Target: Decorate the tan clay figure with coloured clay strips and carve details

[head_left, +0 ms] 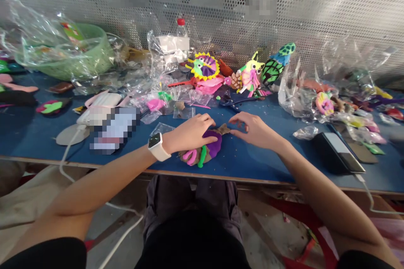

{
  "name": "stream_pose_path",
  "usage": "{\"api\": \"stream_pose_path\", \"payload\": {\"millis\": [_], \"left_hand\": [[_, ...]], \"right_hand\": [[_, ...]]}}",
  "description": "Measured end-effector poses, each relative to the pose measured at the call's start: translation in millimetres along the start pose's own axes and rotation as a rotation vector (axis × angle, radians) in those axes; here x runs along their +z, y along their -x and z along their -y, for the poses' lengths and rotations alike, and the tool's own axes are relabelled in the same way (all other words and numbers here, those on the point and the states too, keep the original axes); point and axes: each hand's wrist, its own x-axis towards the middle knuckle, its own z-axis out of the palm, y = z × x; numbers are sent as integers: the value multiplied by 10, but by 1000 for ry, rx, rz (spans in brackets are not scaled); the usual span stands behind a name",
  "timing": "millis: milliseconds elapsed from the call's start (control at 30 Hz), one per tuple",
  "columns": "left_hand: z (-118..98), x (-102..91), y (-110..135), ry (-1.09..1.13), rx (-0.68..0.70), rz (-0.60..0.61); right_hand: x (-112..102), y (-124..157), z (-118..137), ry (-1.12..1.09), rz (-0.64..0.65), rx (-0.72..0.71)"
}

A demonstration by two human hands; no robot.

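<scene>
A flat clay piece (pixel 215 148) lies near the table's front edge, with a purple part, a brown-grey base, a pink loop (pixel 190 157) and a green strip (pixel 202 157). Over its upper left part rests my left hand (pixel 197 131), thumb and fingers apart, hiding some of it. A rough brown lump (pixel 223 129) sticks out from the top right of the piece, between my two hands. My right hand (pixel 251 128) is just right of that lump, its thumb and fingers spread apart; the thumb tip is close to the lump, and contact is unclear.
Behind stand colourful clay figures (pixel 249 75) and a yellow-rimmed clay disc (pixel 205 66) among clear plastic wrappers. A green basket (pixel 94 56) is at back left. A phone (pixel 116 128) and a dark cabled device (pixel 339 153) flank the work. Perforated metal (pixel 217 4) forms the back.
</scene>
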Motion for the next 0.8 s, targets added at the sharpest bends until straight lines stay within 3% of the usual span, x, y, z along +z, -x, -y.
{"api": "stream_pose_path", "payload": {"millis": [133, 267, 400, 533, 800], "left_hand": [[-89, 91, 143, -23, 50, -6], [-112, 118, 188, -13, 116, -34], [-107, 119, 202, -6, 130, -14], [-104, 132, 211, 3, 126, -27], [-104, 117, 198, 45, 121, -14]], "right_hand": [[-16, -99, -54, 33, 122, -263], [49, -209, -172, 55, 188, -381], [145, -225, -286, -32, 138, -466], [208, -200, -309, -139, 63, -436], [238, -217, -232, -289, 83, -226]]}}
